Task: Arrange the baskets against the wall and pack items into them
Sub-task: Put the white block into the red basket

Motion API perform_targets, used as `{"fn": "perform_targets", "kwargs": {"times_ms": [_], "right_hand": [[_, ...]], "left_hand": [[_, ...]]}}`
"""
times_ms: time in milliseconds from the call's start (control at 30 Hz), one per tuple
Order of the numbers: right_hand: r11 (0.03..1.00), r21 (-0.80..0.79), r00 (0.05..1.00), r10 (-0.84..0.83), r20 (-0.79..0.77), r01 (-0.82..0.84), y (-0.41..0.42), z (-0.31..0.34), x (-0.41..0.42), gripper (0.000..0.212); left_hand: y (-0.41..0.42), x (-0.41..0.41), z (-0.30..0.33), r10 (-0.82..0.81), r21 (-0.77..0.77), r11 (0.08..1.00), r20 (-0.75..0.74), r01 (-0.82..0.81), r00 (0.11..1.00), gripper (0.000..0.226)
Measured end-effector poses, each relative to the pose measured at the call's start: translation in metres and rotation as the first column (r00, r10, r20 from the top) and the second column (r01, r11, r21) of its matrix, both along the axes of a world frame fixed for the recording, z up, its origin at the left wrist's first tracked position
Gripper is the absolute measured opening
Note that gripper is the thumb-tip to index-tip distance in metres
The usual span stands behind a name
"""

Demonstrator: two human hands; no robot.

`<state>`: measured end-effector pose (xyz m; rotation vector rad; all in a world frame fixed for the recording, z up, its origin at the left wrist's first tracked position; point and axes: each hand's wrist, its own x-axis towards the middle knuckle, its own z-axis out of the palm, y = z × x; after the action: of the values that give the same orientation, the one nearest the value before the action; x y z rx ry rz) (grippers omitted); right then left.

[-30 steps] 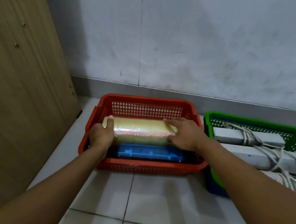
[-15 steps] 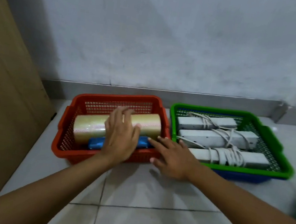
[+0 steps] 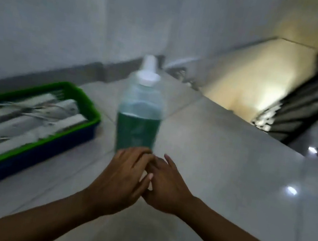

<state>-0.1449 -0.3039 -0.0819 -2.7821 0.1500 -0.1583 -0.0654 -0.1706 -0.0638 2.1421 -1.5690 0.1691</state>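
Head view, blurred by motion: my left hand (image 3: 122, 179) and right hand (image 3: 166, 189) meet low at the centre of the frame, both empty, fingers loosely spread and grasping nothing. The left hand overlaps the right, its fingers (image 3: 138, 158) lying across the right hand's fingers; the two hands touch.

Just beyond my fingertips a clear plastic bottle (image 3: 140, 115) stands upright on the white tiled floor (image 3: 230, 162). It has a white nozzle cap (image 3: 148, 71) and is filled a little over halfway with dark green liquid. My left fingertips sit right at the bottle's base; the blur keeps me from telling whether they touch it.

To the left, a green basket (image 3: 87, 97) rests nested in a blue basket (image 3: 46, 151), the pair lying on the floor near the grey skirting of the white wall (image 3: 66, 13). Inside the green basket lie white power strips (image 3: 19, 126) side by side, their cords wound over them. The bottle stands outside the baskets, just to the right of their near corner.

At upper right, the floor ends at an edge, with a yellow-lit landing (image 3: 253, 76) below and a dark stair railing (image 3: 312, 97) running diagonally.
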Motion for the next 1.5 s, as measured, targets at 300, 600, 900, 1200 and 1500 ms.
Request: {"fn": "perform_targets", "kwargs": {"times_ms": [300,600,900,1200,1500], "right_hand": [[0.646,-0.233,0.616,-0.763,-0.197,0.726,-0.125,-0.032,-0.164,0.079],[0.259,-0.245,0.062,-0.794,-0.605,0.934,-0.127,-0.061,-0.277,0.094],[0.556,-0.111,0.408,-0.716,-0.566,0.824,-0.117,-0.047,-0.209,0.085],[0.615,0.393,0.729,-0.544,-0.416,0.684,-0.083,-0.001,-0.061,0.092],[0.457,0.732,0.863,-0.247,-0.442,0.505,0.042,0.025,0.058,0.079]], "left_hand": [[-0.160,-0.112,-0.046,-0.301,0.177,0.927,-0.171,0.330,0.938,0.048],[-0.183,-0.181,-0.099,-0.417,0.428,0.744,-0.302,0.513,0.857,0.048],[-0.166,-0.145,-0.087,-0.163,0.529,0.715,-0.510,0.457,0.845,0.045],[-0.084,-0.052,-0.045,0.396,0.555,0.681,-0.828,0.477,0.398,0.080],[0.082,0.028,0.006,0.603,0.623,0.778,-0.709,-0.077,0.366,0.070]]}}
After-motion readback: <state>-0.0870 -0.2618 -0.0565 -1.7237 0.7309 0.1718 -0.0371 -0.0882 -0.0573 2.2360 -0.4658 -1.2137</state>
